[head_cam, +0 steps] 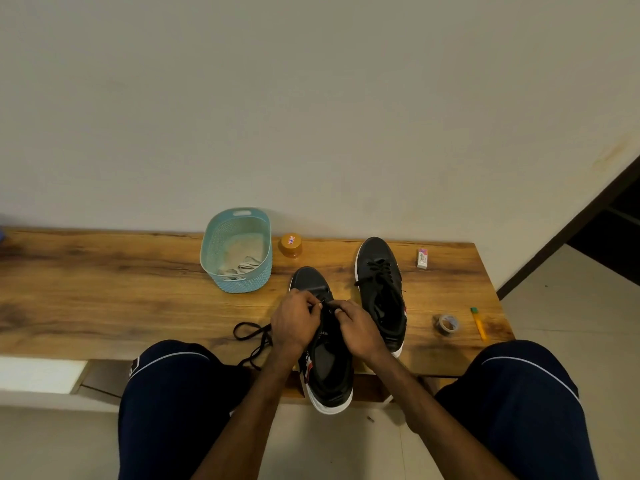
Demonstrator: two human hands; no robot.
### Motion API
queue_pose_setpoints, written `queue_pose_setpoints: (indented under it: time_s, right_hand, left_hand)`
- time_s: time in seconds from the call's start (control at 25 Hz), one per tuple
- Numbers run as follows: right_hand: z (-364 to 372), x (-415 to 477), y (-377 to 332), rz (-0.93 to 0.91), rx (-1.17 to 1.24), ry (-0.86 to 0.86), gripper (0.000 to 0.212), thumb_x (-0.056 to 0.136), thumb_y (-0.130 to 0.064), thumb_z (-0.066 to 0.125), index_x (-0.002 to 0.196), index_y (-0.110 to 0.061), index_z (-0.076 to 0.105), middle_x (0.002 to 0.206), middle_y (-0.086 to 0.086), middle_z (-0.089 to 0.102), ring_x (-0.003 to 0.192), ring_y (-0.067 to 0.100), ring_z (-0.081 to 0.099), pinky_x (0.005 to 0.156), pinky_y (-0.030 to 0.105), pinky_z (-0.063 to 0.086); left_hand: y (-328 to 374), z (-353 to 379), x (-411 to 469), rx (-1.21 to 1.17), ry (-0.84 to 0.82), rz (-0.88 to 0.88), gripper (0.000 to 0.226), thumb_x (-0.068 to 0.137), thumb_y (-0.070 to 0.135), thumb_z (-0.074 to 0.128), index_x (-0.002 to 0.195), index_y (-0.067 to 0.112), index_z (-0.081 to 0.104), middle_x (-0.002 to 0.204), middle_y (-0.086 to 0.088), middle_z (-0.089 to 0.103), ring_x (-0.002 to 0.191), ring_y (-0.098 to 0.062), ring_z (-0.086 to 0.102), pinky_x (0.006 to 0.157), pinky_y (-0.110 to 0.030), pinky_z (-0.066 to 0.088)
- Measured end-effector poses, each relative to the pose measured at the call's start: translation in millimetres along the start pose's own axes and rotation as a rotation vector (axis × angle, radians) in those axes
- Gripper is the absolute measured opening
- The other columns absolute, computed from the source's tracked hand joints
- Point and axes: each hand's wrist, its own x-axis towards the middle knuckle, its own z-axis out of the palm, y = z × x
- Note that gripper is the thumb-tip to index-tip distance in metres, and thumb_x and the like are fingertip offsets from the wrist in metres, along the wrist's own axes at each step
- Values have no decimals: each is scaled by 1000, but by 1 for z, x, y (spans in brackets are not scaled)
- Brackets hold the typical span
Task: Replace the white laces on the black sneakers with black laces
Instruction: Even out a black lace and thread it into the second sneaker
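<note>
Two black sneakers with white soles lie on a wooden bench (104,289). The near sneaker (329,372) sits in front of me, its heel past the bench's front edge. My left hand (294,323) and my right hand (356,327) meet over its eyelets, fingers curled, each pinching a black lace (252,337) whose loose end trails left across the wood. The far sneaker (381,289) stands to the right, laced in black. White laces (242,266) lie inside a teal basket (221,237).
An orange-lidded jar (291,244) stands behind the near sneaker. At the bench's right end lie a white eraser (422,258), a tape roll (447,323) and a yellow cutter (479,323). My knees flank the bench's front edge. A wall rises behind.
</note>
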Motion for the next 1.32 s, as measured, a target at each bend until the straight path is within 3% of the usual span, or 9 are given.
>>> queue_pose_setpoints:
  time_s: [0.36, 0.8, 1.32]
  right_hand:
    - [-4, 5, 1, 96, 71, 0, 37, 102, -10, 41, 132, -16, 62, 130, 3, 63, 118, 18, 57, 103, 38, 46]
    - [-3, 5, 0, 125, 88, -9, 39, 100, -9, 41, 131, -20, 62, 124, 1, 66, 112, 17, 60, 100, 44, 50]
    - [-4, 4, -2, 148, 31, 6, 41, 98, -11, 41, 129, -27, 62, 118, -2, 68, 105, 18, 62, 94, 44, 52]
  left_hand:
    - [3, 0, 6, 113, -40, 39, 8, 93, 31, 63, 94, 25, 69, 106, 5, 59, 87, -10, 59, 72, -30, 53]
    - [10, 4, 11, 299, -44, 65, 13, 94, 28, 60, 96, 20, 71, 103, 1, 60, 87, -17, 62, 71, -33, 54]
    - [6, 6, 12, 203, -72, 57, 11, 93, 30, 63, 94, 25, 73, 104, 6, 63, 85, -10, 62, 68, -27, 49]
